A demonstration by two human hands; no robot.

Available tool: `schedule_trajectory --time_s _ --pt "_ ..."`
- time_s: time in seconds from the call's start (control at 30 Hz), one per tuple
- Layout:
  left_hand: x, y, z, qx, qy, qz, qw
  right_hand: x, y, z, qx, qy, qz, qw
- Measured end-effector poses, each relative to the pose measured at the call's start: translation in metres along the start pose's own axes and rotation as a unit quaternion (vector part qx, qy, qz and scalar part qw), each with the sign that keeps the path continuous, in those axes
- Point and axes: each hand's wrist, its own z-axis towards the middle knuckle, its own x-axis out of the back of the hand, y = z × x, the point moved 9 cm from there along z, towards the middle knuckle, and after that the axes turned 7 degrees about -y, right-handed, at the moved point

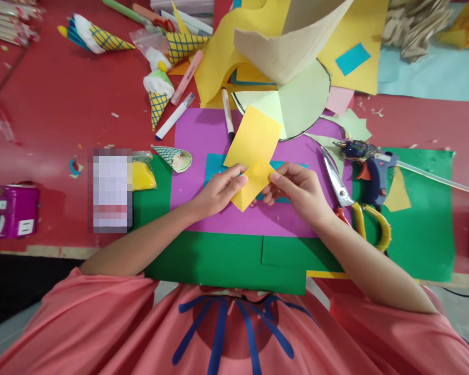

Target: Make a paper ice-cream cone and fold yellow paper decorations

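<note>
Both of my hands pinch a small yellow paper sheet above a purple sheet. My left hand grips its lower left edge, and my right hand grips the right side of its folded lower flap. The paper's upper half stands up, tilted away from me. A teal paper piece lies on the purple sheet just under my hands. Green paper spreads below, nearest my body.
Scissors with yellow handles and a blue glue gun lie right of my right hand. Black-tipped markers, paper cones and curled yellow and beige sheets crowd the far side. A purple device sits at the left edge.
</note>
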Motion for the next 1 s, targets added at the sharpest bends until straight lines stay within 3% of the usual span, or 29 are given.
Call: schedule_trajectory --time_s 0.13,0.53,0.77,0.9,1.0 --pt "-0.005 -0.003 0.001 0.061 -0.019 -0.08 0.995 0.001 0.001 0.0 -0.006 0.004 -0.004 1.0" --pt "-0.002 -0.01 0.002 0.084 0.002 -0.101 0.991 0.003 -0.001 0.001 -0.006 0.019 -0.01 1.0" --pt "0.004 -0.007 0.002 0.052 0.032 -0.039 0.997 0.004 -0.002 0.0 0.002 0.027 -0.028 0.999" --pt "0.015 0.002 0.001 0.003 0.093 0.023 0.995 0.005 -0.002 0.0 -0.003 0.03 -0.037 0.999" --pt "0.022 0.001 -0.001 -0.006 0.129 0.007 0.992 0.003 -0.001 0.0 -0.012 0.019 -0.068 0.997"
